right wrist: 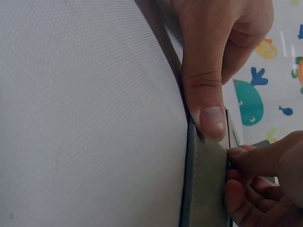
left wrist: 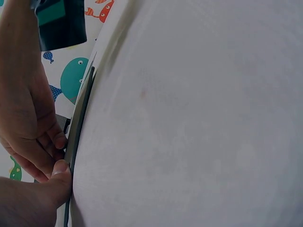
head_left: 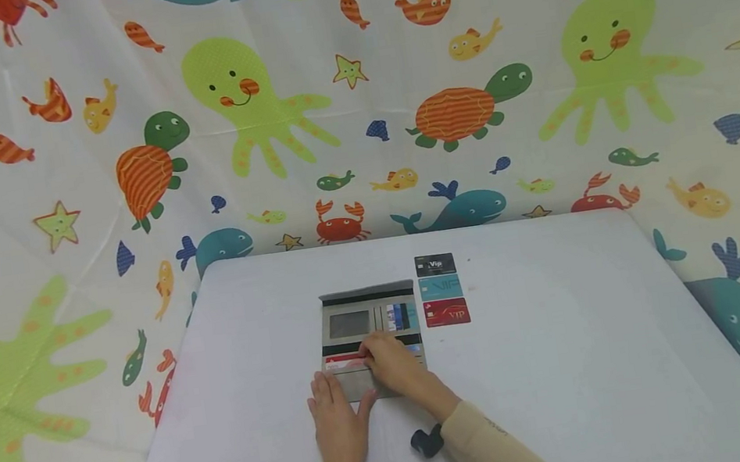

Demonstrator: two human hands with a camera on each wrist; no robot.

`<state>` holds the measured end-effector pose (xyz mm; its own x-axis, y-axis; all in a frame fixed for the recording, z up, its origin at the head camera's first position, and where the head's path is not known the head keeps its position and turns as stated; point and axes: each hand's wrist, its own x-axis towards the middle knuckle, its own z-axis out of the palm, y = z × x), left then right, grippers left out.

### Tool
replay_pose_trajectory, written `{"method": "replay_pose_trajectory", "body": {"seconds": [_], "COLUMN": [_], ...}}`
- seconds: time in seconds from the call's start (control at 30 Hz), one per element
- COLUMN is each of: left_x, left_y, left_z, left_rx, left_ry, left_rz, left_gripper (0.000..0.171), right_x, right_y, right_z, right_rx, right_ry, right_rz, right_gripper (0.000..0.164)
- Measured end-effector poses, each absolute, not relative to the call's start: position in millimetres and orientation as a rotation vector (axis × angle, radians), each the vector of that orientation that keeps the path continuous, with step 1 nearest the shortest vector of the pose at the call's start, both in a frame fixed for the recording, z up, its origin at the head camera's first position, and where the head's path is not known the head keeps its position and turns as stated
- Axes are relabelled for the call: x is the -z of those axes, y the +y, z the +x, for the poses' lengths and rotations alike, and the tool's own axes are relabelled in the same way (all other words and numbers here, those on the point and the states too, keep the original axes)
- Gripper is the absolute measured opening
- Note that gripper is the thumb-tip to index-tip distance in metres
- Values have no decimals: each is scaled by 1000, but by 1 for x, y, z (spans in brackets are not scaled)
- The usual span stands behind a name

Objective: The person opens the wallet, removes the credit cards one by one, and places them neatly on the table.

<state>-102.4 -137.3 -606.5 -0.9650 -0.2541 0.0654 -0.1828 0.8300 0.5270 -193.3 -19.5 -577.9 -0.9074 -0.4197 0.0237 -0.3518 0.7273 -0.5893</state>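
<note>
An unfolded grey wallet [head_left: 357, 381] lies on the white table, with a dark window panel and several cards in its slots. Across its lower part a red and white card [head_left: 340, 361] shows above a slot edge. My right hand [head_left: 394, 366] pinches this card at its upper edge, fingers curled; the grip itself is partly hidden. My left hand [head_left: 337, 423] rests on the wallet's lower left corner, fingers extended. In the right wrist view the left thumb [right wrist: 212, 120] presses on the wallet's stitched edge, near the right hand [right wrist: 265, 179].
Right of the wallet lie a black card [head_left: 435, 264], a teal card [head_left: 440, 287] and a red card [head_left: 447, 312], in a column. A small dark device [head_left: 427, 442] sits at the right wrist. A sea-animal printed cloth [head_left: 308, 192] hangs behind the table [head_left: 573, 360].
</note>
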Motion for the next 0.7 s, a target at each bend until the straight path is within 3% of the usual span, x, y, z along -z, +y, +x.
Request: {"method": "replay_pose_trajectory", "body": {"seconds": [0.7], "left_x": [608], "left_y": [-138], "left_z": [-103], "left_rx": [805], "left_ry": [-2848], "left_rz": [329], "left_gripper": [92], "right_x": [580], "right_y": [-26], "right_z": [-201], "right_rx": [879], "right_ry": [2746], "right_rz": [-642], "right_gripper": [7]}}
